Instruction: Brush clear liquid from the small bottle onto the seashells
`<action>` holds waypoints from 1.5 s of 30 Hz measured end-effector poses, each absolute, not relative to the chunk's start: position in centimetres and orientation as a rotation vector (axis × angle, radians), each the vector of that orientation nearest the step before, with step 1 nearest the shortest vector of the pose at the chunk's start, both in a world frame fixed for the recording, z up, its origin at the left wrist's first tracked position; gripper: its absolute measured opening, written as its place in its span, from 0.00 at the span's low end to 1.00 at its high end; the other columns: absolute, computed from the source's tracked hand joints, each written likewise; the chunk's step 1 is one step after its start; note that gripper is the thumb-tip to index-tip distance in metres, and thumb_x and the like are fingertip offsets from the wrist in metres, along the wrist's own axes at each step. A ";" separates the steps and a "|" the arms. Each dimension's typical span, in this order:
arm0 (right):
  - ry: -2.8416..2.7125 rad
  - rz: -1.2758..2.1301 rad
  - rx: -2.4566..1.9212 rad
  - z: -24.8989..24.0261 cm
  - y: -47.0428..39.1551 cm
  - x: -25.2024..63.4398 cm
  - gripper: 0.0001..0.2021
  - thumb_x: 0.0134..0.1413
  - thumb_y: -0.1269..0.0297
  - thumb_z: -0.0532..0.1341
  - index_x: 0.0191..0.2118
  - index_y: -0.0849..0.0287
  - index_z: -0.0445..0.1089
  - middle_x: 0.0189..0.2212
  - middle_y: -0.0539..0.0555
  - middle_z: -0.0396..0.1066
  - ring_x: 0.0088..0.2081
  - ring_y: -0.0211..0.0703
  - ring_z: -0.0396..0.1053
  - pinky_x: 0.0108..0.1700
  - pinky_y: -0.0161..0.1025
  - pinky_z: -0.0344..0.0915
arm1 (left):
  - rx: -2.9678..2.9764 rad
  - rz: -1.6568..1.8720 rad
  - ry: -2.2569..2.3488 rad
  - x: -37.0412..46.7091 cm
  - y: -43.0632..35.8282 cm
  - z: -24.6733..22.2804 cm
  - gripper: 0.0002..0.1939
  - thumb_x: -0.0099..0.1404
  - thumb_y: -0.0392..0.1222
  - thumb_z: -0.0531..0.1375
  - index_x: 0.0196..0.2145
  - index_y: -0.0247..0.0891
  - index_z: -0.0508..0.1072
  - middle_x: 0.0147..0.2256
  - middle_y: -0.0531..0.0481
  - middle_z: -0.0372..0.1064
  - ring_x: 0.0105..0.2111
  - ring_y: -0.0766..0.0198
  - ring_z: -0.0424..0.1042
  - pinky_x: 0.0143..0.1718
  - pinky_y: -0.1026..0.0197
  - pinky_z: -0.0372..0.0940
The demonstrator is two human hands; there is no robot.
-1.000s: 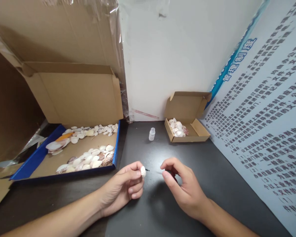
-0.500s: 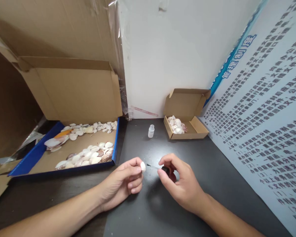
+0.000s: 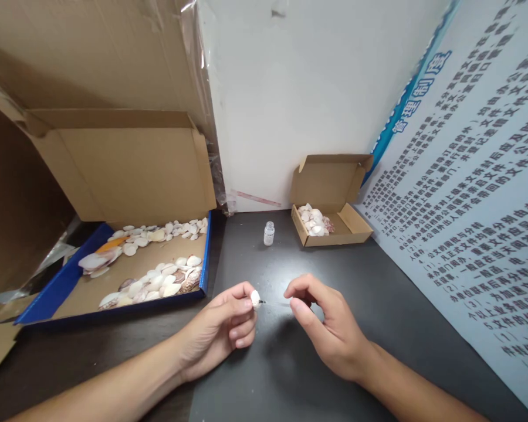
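Observation:
Between thumb and fingertips, my left hand (image 3: pixel 229 316) pinches a small white seashell (image 3: pixel 256 299). My right hand (image 3: pixel 330 328) is closed on a thin, clear-stemmed brush applicator (image 3: pixel 276 303); its black cap is mostly hidden behind the fingers. The brush's dark tip points left and meets the shell's right side. Beyond both hands, a small clear bottle (image 3: pixel 268 234) with a white label stands uncapped on the dark tabletop (image 3: pixel 246 387).
On the left, an open blue-edged cardboard box (image 3: pixel 206 252) holds many shells in two groups. A smaller open cardboard box (image 3: pixel 341 239) at the back right holds more shells. A white panel (image 3: pixel 264 117) rises behind; a printed poster (image 3: pixel 466 193) borders the right.
The brush tip, apart from the shell before, has come left against it. My right hand has turned, hiding the black cap. The view has shifted slightly.

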State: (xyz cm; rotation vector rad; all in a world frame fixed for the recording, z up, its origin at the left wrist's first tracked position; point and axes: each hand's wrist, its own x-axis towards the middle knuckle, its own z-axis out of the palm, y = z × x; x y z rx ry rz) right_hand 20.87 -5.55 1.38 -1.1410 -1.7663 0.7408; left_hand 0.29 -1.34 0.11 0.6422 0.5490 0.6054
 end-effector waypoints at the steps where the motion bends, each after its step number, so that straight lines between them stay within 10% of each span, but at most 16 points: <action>1: -1.766 0.741 -1.130 1.4 -5.6 20.9 0.04 0.63 0.67 0.52 0.38 0.55 0.63 0.25 0.47 0.62 0.25 0.38 0.61 0.27 0.34 0.59 | 0.642 0.604 0.550 0.3 -1.3 0.1 0.05 0.63 0.36 0.61 0.32 0.37 0.67 0.21 0.60 0.47 0.19 0.73 0.42 0.23 0.65 0.45; 45: -1.828 0.731 -1.192 1.6 -5.5 20.9 0.02 0.59 0.67 0.57 0.39 0.56 0.64 0.25 0.47 0.62 0.25 0.37 0.60 0.26 0.34 0.59 | 0.682 0.577 0.586 0.5 -1.3 0.5 0.06 0.64 0.37 0.61 0.31 0.37 0.66 0.20 0.60 0.47 0.19 0.74 0.43 0.23 0.66 0.46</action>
